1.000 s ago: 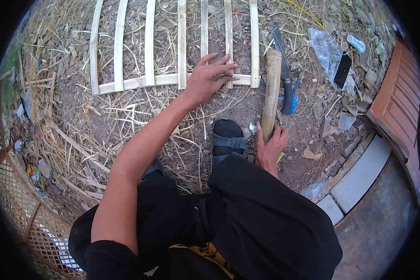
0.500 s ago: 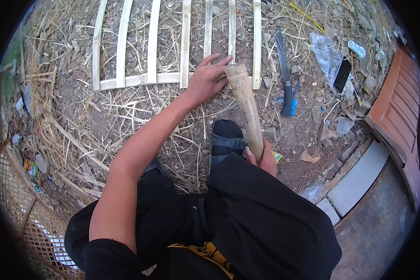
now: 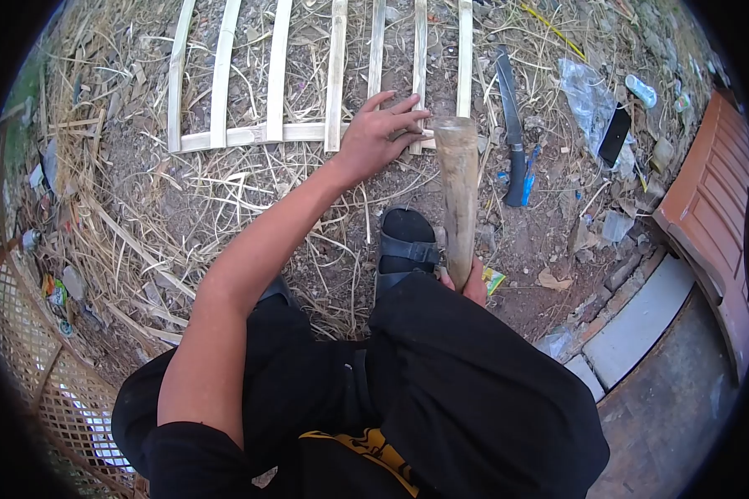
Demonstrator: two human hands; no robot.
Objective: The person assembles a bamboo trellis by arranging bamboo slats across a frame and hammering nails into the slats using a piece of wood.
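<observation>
My right hand grips the narrow lower end of a thick wooden club. The club's wide, flat-topped end points away from me, over the right end of the bamboo crosspiece. My left hand has its fingers spread over that crosspiece, near the foot of a slat. Several pale upright slats run away from me across the crosspiece, forming a lattice on the ground. The left fingertips touch or hover at the joint; whether anything small is under them cannot be seen.
A long black-handled knife lies right of the lattice. Beyond it are clear plastic, a phone-like black slab and a can. A brown panel stands at right, a woven lattice at left. Shavings litter the dirt.
The club has swung slightly right and more upright in view, its wide end moving off the crosspiece joint to the right. My left hand stays at nearly the same spot, fingers spread a little more.
</observation>
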